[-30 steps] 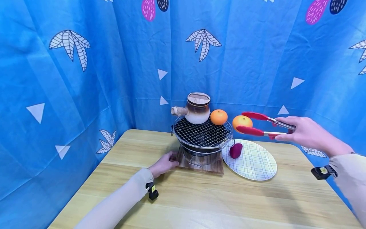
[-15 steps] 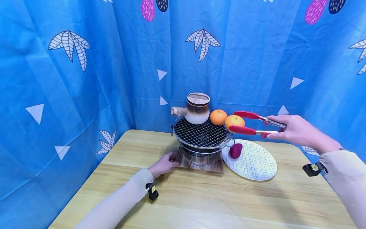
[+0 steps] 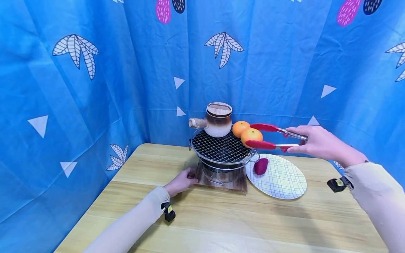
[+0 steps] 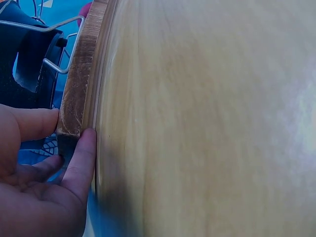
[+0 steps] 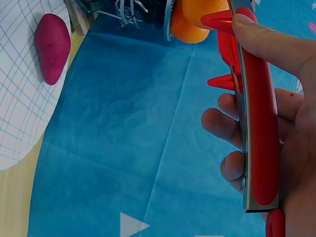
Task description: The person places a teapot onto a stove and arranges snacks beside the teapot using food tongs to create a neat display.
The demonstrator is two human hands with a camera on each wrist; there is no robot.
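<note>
My right hand (image 3: 314, 142) grips a pair of red-and-steel tongs (image 3: 275, 146); the right wrist view shows the thumb (image 5: 271, 42) along one arm and fingers round the other. Between the red tips sits an orange (image 3: 252, 136), over the right side of a round wire-mesh grill (image 3: 223, 147). Another orange (image 3: 240, 128) lies on the mesh just behind, partly hidden. My left hand (image 3: 182, 181) holds the left corner of the wooden base board (image 3: 232, 182) under the grill. In the left wrist view thumb and fingers pinch the board's edge (image 4: 79, 89).
A lidded pot (image 3: 218, 124) with a side handle stands at the back of the mesh. Right of the grill lies a checked plate (image 3: 286, 179) bearing a dark purple-red, egg-shaped piece (image 3: 261, 166). A blue curtain (image 3: 177, 88) hangs behind the wooden table (image 3: 196, 221).
The right hand has moved left with the tongs and orange, from above the plate to over the grill's right side, near the other orange. The left hand stays on the board.
</note>
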